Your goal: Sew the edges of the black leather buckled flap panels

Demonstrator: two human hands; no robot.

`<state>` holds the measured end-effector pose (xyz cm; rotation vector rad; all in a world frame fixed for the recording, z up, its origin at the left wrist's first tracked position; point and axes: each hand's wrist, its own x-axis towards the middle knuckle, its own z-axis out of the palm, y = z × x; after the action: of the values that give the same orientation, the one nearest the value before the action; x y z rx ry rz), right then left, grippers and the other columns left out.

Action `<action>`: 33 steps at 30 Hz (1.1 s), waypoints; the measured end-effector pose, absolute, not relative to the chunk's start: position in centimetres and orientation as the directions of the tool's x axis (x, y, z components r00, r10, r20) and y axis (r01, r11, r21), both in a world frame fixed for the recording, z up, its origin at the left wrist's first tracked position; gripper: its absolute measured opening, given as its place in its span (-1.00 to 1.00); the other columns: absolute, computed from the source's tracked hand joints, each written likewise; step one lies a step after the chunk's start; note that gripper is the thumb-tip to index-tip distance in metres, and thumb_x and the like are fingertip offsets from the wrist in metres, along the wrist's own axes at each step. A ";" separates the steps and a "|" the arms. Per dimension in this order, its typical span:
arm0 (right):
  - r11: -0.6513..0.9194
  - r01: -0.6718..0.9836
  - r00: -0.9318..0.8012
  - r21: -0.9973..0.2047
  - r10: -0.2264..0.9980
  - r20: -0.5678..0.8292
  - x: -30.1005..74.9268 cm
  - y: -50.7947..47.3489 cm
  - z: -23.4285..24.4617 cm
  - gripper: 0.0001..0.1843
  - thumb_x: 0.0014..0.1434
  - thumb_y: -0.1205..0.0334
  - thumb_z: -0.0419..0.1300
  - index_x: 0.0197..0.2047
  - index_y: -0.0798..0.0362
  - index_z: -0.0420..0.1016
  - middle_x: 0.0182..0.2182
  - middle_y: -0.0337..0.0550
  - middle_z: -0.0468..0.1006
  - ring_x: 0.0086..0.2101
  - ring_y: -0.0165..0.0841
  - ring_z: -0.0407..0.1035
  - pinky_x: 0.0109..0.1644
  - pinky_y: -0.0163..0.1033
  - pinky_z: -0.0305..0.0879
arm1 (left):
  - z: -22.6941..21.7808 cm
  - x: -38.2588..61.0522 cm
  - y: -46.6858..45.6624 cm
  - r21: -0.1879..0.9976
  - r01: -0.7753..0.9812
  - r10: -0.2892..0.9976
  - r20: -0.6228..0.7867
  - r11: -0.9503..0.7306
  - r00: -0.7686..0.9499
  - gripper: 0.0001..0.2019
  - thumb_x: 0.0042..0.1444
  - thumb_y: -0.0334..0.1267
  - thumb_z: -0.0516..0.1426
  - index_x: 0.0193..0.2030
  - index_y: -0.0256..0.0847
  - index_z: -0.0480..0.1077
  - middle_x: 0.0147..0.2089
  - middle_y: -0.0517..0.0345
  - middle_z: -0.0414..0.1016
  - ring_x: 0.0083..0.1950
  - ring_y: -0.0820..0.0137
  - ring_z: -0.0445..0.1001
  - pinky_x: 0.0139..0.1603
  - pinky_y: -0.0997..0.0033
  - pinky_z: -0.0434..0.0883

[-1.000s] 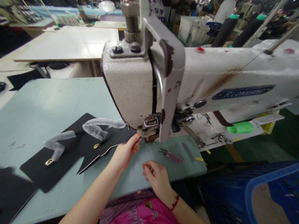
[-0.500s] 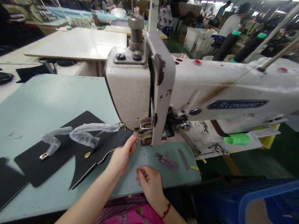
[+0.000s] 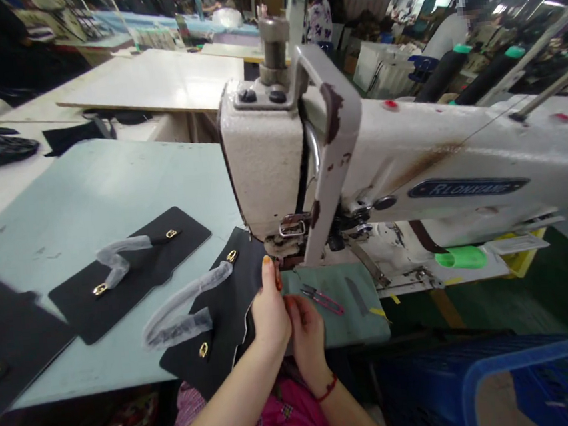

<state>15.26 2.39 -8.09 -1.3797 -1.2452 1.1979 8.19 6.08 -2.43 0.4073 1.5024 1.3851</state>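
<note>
- Now the left hand lies flat on the black leather panel at the near edge of the table, with the fingers stretched out and pressing on the right border of the panel, just in front of the presser foot of the sewing machine.
- Half a second ago this hand was holding the panel with the fingertips close under the machine head; since then the panel has been pulled toward the person, and it now hangs partly over the near edge.
- The wrapped handle with its gold rings has come along with this panel.
- The right hand has moved in beside the left one; its fingers are curled at the border of the panel, but I cannot tell if they really pinch it.
- A second black panel, with its own wrapped handle, now lies apart on the left part of the table, so the two pieces are separated.
- My judgement: the seam under the foot is probably finished, or the piece is being turned for a new position.
- The thread snips lie untouched just right of the hands.
</note>
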 end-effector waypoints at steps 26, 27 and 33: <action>-0.009 0.240 -0.119 -0.971 0.992 -0.038 11.7 7.6 -1.6 -0.49 0.24 -0.03 0.05 -0.64 0.05 0.09 -0.67 -0.33 0.09 -0.57 -0.51 0.00 -0.49 -0.33 -0.13 | 2.7 -3.8 15.3 0.944 -0.043 0.898 -0.297 0.327 0.324 -0.61 -0.39 -0.60 0.37 -0.32 -0.27 0.59 -0.30 0.04 0.65 -0.17 0.18 0.59 -0.08 0.20 0.52; -0.005 0.240 -0.145 -0.971 0.989 -0.041 12.1 7.7 -1.5 -0.49 0.24 -0.03 0.05 -0.63 0.06 0.09 -0.66 -0.33 0.09 -0.57 -0.51 0.00 -0.50 -0.33 -0.13 | 2.3 -3.8 15.0 0.944 -0.061 0.908 -0.291 0.323 0.303 -0.59 -0.40 -0.57 0.39 -0.30 -0.22 0.60 -0.27 0.05 0.65 -0.13 0.16 0.59 -0.05 0.19 0.52; -0.056 0.204 -0.340 -0.977 0.932 -0.124 15.0 9.2 -0.3 -0.52 0.22 -0.04 0.10 -0.60 0.07 0.15 -0.63 -0.33 0.10 -0.56 -0.51 -0.01 -0.53 -0.38 -0.11 | 1.9 -2.5 12.8 0.954 -0.107 0.951 -0.260 0.279 0.166 -0.52 -0.33 -0.37 0.44 -0.14 -0.17 0.61 -0.23 0.03 0.64 -0.08 0.08 0.56 -0.03 0.14 0.51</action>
<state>15.03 9.23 -0.33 -1.2322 -1.5781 1.4474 -2.49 12.83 1.89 0.9838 1.1250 0.9594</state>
